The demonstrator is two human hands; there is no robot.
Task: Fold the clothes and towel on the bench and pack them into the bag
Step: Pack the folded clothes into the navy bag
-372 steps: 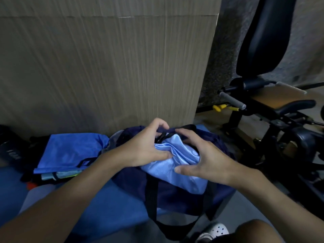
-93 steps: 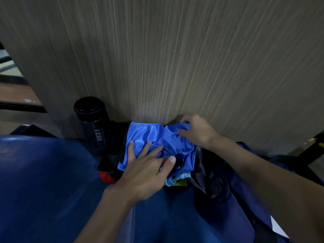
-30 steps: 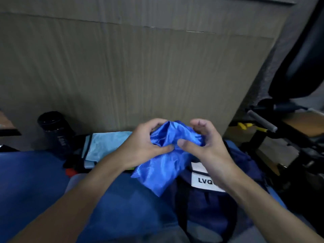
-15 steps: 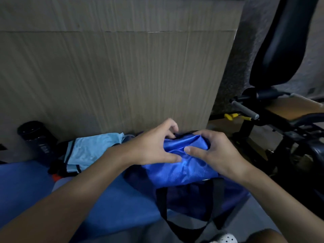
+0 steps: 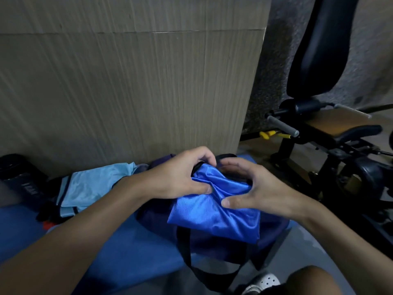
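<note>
Both hands, left (image 5: 178, 177) and right (image 5: 253, 188), grip the shirt (image 5: 214, 211) over the bag (image 5: 270, 233); it looks light, limp, slippery, best pinched at its folded edges.

wood-grain panel (image 5: 127, 92) ahead, black exercise machine (image 5: 319, 52) (dimly lit) at right.

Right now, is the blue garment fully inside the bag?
Not fully. Left hand and right hand hold the garment top at the bag opening; the rest drapes outside.
</note>
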